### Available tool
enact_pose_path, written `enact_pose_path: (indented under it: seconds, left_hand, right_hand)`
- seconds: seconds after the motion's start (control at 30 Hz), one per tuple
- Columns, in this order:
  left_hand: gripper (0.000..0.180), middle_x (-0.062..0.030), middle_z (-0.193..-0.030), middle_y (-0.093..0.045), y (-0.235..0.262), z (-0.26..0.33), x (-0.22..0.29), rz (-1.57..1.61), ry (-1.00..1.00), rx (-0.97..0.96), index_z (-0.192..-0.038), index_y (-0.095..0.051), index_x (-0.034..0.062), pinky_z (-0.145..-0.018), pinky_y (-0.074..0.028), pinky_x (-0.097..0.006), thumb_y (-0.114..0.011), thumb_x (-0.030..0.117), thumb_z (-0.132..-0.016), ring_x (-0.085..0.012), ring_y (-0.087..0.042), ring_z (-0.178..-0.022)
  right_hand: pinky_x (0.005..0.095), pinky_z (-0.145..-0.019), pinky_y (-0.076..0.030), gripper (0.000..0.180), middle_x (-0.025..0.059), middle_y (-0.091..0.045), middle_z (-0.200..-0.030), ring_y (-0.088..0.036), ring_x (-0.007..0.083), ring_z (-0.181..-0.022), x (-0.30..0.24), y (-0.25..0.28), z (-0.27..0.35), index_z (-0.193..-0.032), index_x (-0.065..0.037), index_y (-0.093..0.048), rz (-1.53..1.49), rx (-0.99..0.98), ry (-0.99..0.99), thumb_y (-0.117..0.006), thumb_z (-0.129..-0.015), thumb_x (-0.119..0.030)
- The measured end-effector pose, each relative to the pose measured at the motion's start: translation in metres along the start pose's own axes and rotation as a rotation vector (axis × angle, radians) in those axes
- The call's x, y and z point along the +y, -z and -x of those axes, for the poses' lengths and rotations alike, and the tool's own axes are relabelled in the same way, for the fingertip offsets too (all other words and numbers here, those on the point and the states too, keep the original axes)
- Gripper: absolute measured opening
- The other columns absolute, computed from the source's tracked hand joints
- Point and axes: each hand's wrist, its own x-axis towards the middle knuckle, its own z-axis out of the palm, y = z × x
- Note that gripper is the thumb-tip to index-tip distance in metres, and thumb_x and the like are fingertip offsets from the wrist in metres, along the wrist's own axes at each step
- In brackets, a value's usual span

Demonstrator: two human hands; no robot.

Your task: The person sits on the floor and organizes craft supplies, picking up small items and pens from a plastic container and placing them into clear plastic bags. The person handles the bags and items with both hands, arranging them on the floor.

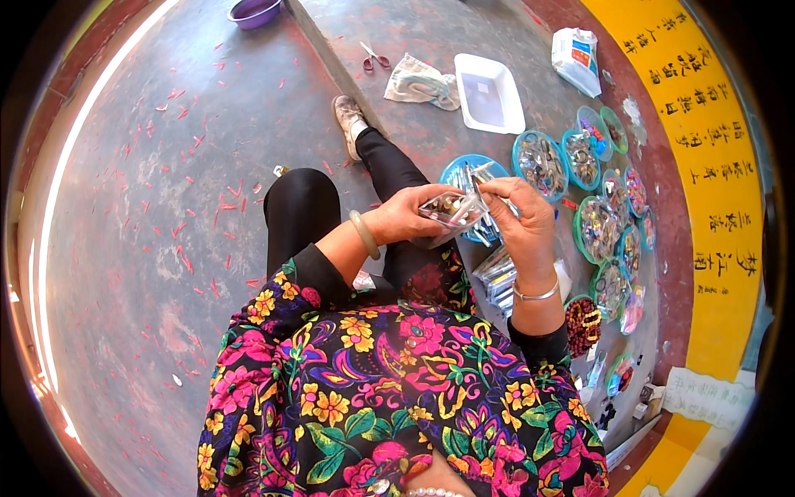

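Left hand (402, 217) (pale bangle (364, 234) at wrist) — curled around one clear bag (451, 214), held near a blue basket (474, 157). Right hand (526, 211) — fingertips closed, apparently pinching the bag's edge; contents hard to identify.

Purple basin (257, 22); red-handled scissors (375, 57) near crumpled cloth (421, 84).

The floor (124, 207) is hard and grey, with pale, worn patches and lots of tiny red scraps (185, 262) all over its left side, and a straight, dull brown-grey ridge (325, 54) runs across it near the top. On the right is a bright yellow wall (720, 199) with black writing, edged by a dark red painted strip (672, 199). A thin, very bright white streak of light (65, 166) shines down the left side.
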Motion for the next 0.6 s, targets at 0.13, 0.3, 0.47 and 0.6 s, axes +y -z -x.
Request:
enact_pose_path:
  seconds: [0.13,0.3,0.47,0.6]
  left_hand:
    - [0.061,-0.0036,-0.115,-0.057,0.001,0.000,0.001,-0.050,0.038,0.018,-0.130,-0.045,0.0004,-0.090,-0.044,-0.027,-0.070,0.003,-0.074,-0.0114,-0.054,-0.103]
    - [0.063,-0.0037,-0.115,-0.057,0.001,0.001,0.001,-0.022,0.037,0.011,-0.131,-0.044,0.0002,-0.090,-0.043,-0.027,-0.069,0.001,-0.073,-0.0111,-0.054,-0.102]
    - [0.064,-0.0040,-0.116,-0.056,0.003,0.000,-0.003,-0.011,0.038,-0.005,-0.131,-0.043,0.0005,-0.091,-0.043,-0.027,-0.069,0.000,-0.073,-0.0113,-0.053,-0.104]
    - [0.065,-0.0038,-0.118,-0.056,0.002,-0.001,0.000,-0.040,0.000,-0.006,-0.132,-0.042,0.0009,-0.093,-0.042,-0.027,-0.068,-0.001,-0.073,-0.0112,-0.052,-0.106]
  right_hand:
    - [0.0319,-0.075,-0.048,0.016,0.0103,-0.064,-0.086,-0.061,0.0246,-0.082,0.000,-0.006,0.004,-0.090,-0.003,-0.066,0.117,-0.060,0.095,-0.067,-0.074,0.000]
    - [0.0355,-0.076,-0.047,0.017,0.0102,-0.064,-0.087,-0.060,0.0270,-0.083,-0.011,-0.009,0.003,-0.089,-0.003,-0.066,0.225,-0.037,0.144,-0.067,-0.072,-0.001]
    - [0.0364,-0.073,-0.046,0.016,0.0103,-0.064,-0.085,-0.059,0.0278,-0.081,-0.004,-0.011,0.004,-0.087,-0.003,-0.065,0.224,-0.078,0.146,-0.066,-0.072,-0.001]
    - [0.0358,-0.072,-0.046,0.015,0.0097,-0.065,-0.083,-0.060,0.0268,-0.080,-0.001,-0.012,0.008,-0.086,-0.003,-0.065,0.253,-0.071,0.094,-0.066,-0.071,0.000]
